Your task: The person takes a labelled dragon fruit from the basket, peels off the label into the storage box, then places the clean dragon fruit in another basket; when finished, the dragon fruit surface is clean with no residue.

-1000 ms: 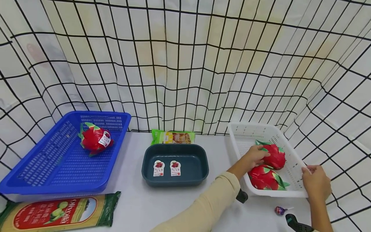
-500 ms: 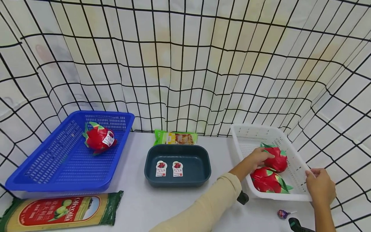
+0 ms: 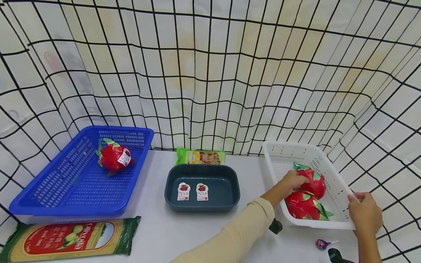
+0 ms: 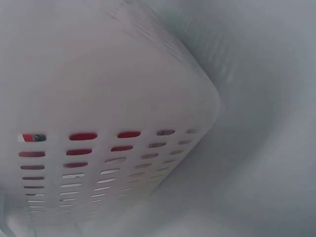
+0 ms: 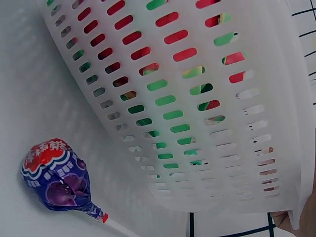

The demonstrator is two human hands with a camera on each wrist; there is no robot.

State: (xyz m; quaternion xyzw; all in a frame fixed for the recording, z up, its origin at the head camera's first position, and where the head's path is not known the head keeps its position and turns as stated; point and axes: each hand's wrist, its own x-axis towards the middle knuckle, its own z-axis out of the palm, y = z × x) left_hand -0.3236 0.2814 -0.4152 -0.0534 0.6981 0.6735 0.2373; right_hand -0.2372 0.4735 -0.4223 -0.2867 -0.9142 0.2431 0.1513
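Observation:
In the head view, two red dragon fruits with green leaf tips lie in the white basket (image 3: 274, 160) on the right. My left hand (image 3: 292, 182) reaches over the basket's left side and grips the upper dragon fruit (image 3: 316, 184). Just below that hand lies the lower dragon fruit (image 3: 304, 206), partly covered by it. My right hand (image 3: 365, 213) pinches the basket's right rim near the front corner. The left wrist view shows only the basket's outer wall (image 4: 123, 89), with red showing through its slots. A sliver of my right hand (image 5: 282, 222) appears at the rim in the right wrist view.
A lollipop (image 3: 321, 244) lies in front of the white basket. Centrally stands a dark tray (image 3: 223, 190) with two dragon fruit stickers (image 3: 183, 191), a green food packet (image 3: 200, 157) behind it. The blue basket (image 3: 82, 186) holds a labelled dragon fruit (image 3: 115, 157); a pasta bag (image 3: 72, 239) lies in front.
The head view has shifted slightly, so everything sits a little further right and lower. The upper dragon fruit has turned a little under my left hand, showing more leaf. My right hand stays on the rim.

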